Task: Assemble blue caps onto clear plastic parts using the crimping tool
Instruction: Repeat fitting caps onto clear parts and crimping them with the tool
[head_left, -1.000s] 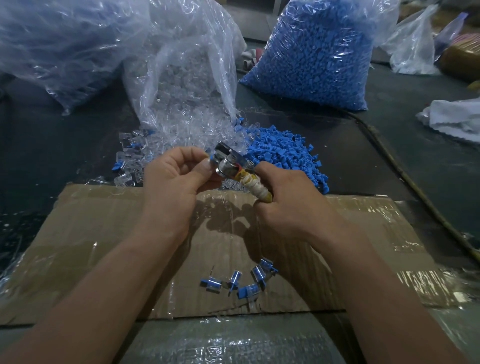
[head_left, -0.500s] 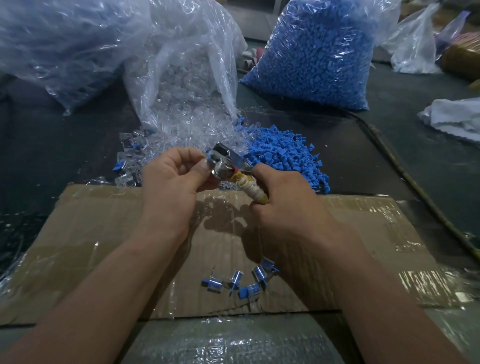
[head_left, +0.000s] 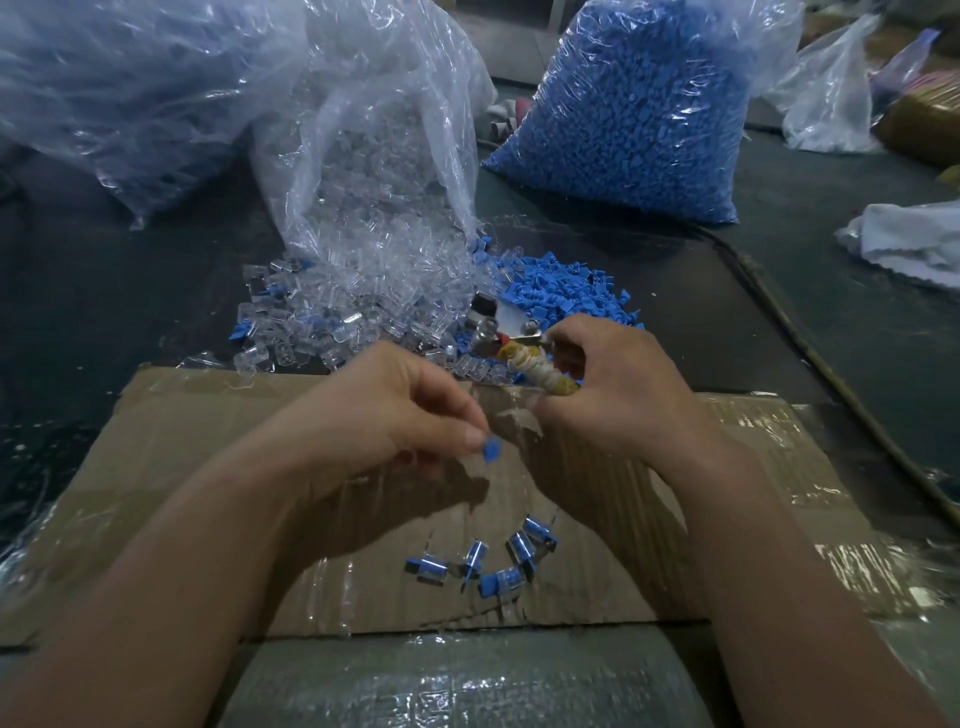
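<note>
Dark worktable (head_left: 831, 322) covered in front by flattened, taped cardboard (head_left: 208, 467). Clear parts (head_left: 322, 332) spilled from open bag (head_left: 384, 156); loose blue caps (head_left: 561, 291) heaped beside them, full bag of caps (head_left: 639, 104) behind.

Crimping tool (head_left: 519, 353) held above cardboard's far edge, handle wrapped in yellowed tape. Long axis diagonal, metal head pointed away and leftward toward piles. Right hand (head_left: 623, 395) curled round handle.

Single blue cap (head_left: 491, 448) pinched by thumb and fingertip of left hand (head_left: 384, 415), above cardboard; clear body blurred.

Five assembled pieces (head_left: 493, 558) laid in loose arc on near cardboard, axes mixed.
</note>
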